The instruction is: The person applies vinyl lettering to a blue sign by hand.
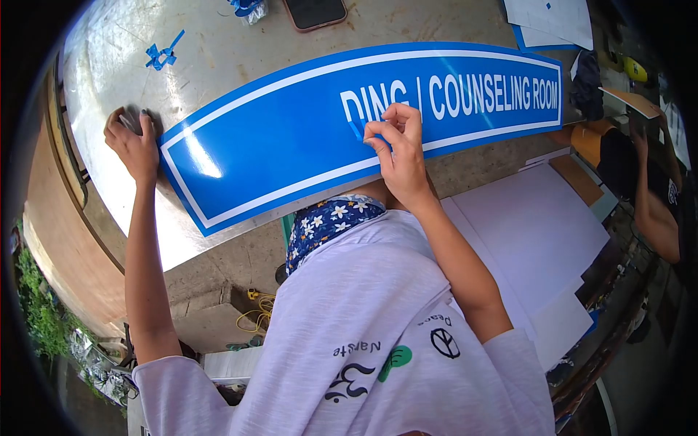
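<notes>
Head cam, fwd/down, close abv sign (291, 139)

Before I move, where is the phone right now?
In the head view, the phone lies at the top edge, just left of centre, on the table, beyond the blue sign.

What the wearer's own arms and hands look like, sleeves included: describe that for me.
The left hand and right hand are ungloved. The slim forearms are bare, with no watch or bracelet visible. The left sleeve and right sleeve are short, loose and pale lavender-white.
</notes>
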The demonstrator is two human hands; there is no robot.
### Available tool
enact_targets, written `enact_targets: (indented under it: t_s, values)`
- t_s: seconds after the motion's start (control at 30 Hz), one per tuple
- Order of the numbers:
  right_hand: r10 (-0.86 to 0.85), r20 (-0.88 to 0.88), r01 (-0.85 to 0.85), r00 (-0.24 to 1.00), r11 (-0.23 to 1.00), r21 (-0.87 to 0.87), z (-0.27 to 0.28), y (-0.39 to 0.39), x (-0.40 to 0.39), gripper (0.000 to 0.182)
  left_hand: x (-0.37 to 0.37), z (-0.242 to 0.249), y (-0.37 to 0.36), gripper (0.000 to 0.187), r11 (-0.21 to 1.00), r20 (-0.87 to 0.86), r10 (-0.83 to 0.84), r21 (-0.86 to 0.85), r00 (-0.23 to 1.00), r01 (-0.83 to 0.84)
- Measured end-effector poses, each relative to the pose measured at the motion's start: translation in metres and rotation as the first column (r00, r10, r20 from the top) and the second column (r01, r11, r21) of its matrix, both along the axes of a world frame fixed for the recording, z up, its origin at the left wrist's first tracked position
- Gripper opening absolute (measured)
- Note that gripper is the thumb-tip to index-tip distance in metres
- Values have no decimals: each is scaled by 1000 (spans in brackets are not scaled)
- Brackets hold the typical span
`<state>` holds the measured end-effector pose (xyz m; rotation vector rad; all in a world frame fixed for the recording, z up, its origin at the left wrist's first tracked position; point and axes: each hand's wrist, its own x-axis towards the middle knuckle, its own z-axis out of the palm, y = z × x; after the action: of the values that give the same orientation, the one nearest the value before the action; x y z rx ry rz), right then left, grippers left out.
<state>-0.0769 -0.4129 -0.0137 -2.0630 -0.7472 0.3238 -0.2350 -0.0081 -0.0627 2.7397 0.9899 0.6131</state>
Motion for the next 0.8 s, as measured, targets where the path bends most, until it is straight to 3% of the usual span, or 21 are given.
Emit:
enact_targets:
  t_s: [0.1, 0.23, 0.33, 0.53, 0.6, 0.63, 0.7, 0.8]
  values:
    - [-32, -67, 31, 997, 999, -15, 11, -5, -11, 11, 1, 0, 0, 50, 1000, -1, 2, 6, 1000, -2]
    - [-27, -15, 27, 1000, 999, -35, 21, -8, -20, 10, 0, 1, 1, 51, 1000, 6, -7, 21, 1000, 7]
    - [-64, -53, 65, 997, 997, 34, 24, -6, -24, 9, 1, 2, 0, 52, 1000, 5, 7, 4, 1000, -7]
    - [-37, 112, 40, 993, 999, -32, 25, 5, -22, 7, 1, 2, 0, 53, 1000, 5, 9, 19, 1000, -9]
    - [-135, -61, 134, 989, 991, -10, 26, 9, -17, 6, 2, 2, -1, 53, 1000, 11, 17, 15, 1000, -18]
    - [-130, -58, 130, 990, 991, -10, 26, 12, -16, 6, 2, 2, -2, 53, 1000, 14, 21, 8, 1000, -21]
    - [-250, -291, 286, 923, 955, 85, 24, 19, -12, 6, 2, 3, -3, 53, 1000, 15, 27, 1, 1000, -27]
    - [-281, -332, 299, 900, 954, 5, 30, 25, -2, 4, 2, 3, -4, 54, 999, 7, 39, -8, 999, -39]
